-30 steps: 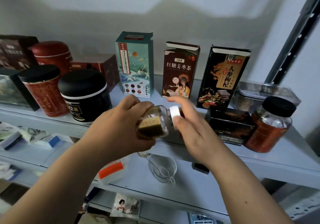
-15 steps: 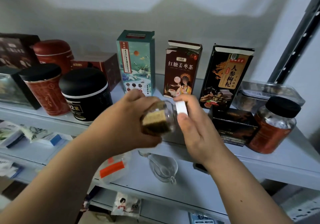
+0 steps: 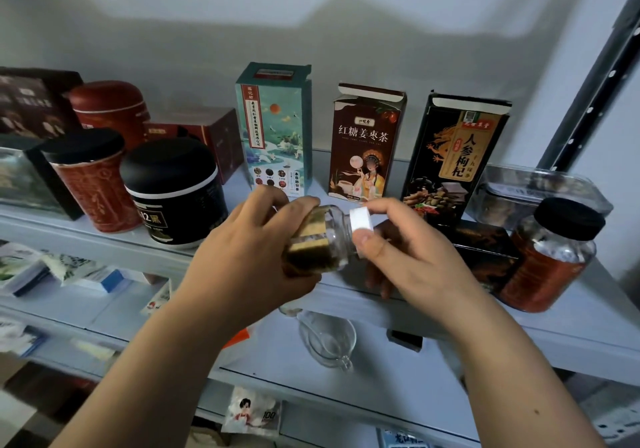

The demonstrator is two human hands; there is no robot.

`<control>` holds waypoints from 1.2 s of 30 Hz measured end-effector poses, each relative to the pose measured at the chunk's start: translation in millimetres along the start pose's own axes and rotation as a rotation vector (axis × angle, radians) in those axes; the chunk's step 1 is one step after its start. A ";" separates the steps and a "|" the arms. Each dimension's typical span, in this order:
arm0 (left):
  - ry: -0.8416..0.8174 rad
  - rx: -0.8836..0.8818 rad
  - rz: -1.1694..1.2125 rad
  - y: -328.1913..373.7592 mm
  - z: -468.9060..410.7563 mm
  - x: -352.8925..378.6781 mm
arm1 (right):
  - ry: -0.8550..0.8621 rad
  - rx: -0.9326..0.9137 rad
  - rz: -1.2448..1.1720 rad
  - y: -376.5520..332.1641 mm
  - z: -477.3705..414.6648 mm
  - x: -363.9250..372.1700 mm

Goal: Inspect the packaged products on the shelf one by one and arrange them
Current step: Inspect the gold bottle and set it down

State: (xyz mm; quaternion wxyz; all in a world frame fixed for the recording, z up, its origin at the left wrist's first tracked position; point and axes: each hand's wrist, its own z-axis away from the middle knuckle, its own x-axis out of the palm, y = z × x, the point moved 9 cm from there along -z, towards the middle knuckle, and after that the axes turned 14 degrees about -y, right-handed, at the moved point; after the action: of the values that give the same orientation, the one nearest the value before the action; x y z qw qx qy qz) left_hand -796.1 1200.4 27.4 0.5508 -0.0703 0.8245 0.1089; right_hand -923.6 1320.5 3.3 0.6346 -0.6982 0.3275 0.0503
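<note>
Glass jar (image 3: 322, 240) held sideways in front of shelf (image 3: 588, 326) edge, barely shifted from 1 s ago | left hand (image 3: 249, 250) grip stays wrapped round jar body | right hand (image 3: 408, 257) grip still pinches white cap (image 3: 362, 221), thumb below, forefinger above

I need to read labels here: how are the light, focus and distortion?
Head view: dim light, soft shadows on the back wall; print on the brown carton is legible; the dark box at far left is blurred; the wide lens slants the shelf upright; the held bottle looks soft.
</note>
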 end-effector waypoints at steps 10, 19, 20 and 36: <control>0.092 0.006 0.021 -6.2 1.6 11.1 | 0.055 -0.142 -0.035 -9.1 13.7 -0.6; 0.191 0.009 0.627 -13.9 6.0 16.4 | 0.098 -0.350 -0.357 -12.3 23.2 4.8; 0.204 0.020 0.627 -11.7 6.9 15.0 | 0.102 -0.358 -0.361 -12.7 23.8 5.2; 0.287 0.060 0.596 -8.3 11.7 25.7 | 0.137 -0.422 -0.358 -20.1 30.3 3.0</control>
State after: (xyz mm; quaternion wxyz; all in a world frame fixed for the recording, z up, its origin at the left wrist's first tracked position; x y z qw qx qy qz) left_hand -793.5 1195.5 -1.5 0.3745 0.1755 0.8809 0.2300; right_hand -900.2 1346.8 13.3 0.4504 -0.8634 0.2233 -0.0429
